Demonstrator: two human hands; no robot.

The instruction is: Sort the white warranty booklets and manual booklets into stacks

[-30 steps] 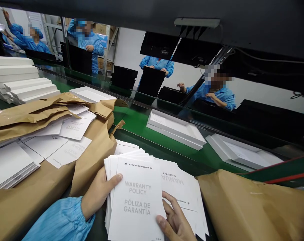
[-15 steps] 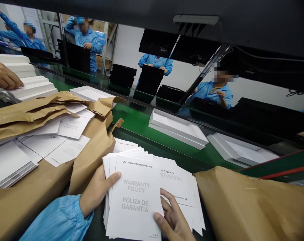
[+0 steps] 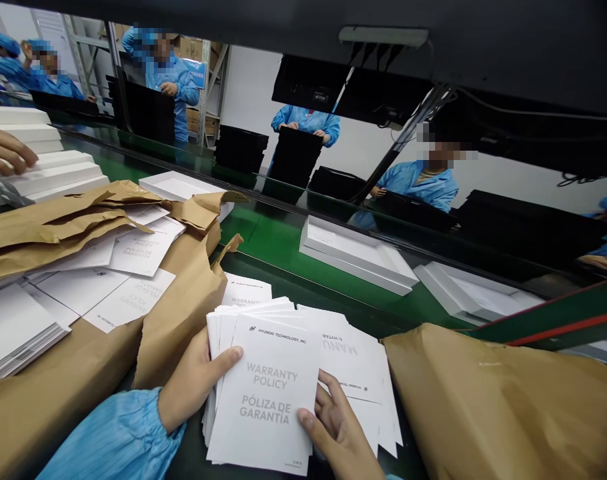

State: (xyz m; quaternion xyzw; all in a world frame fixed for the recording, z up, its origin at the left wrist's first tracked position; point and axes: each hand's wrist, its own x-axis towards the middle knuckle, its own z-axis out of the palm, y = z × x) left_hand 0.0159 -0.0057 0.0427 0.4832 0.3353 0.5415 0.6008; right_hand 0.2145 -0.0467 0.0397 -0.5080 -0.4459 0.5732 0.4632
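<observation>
The warranty booklets [image 3: 266, 400] in the left hand [image 3: 193, 383] and right hand [image 3: 333, 433] are smooth, matt white paper with pale grey print, and the loose leaflets [image 3: 133, 267] further left look the same. The torn wrapping [image 3: 58, 220] around them and the bag [image 3: 508, 407] at the right are rough, creased brown kraft paper, while the sleeve [image 3: 113, 443] is thin blue cloth with a slight sheen. The belt [image 3: 278, 243] is smooth green rubber or plastic, faintly glossy, the trays [image 3: 356, 257] on it look like matt white foam or card, and the frame [image 3: 433, 60] overhead is dark with a glossy finish.
</observation>
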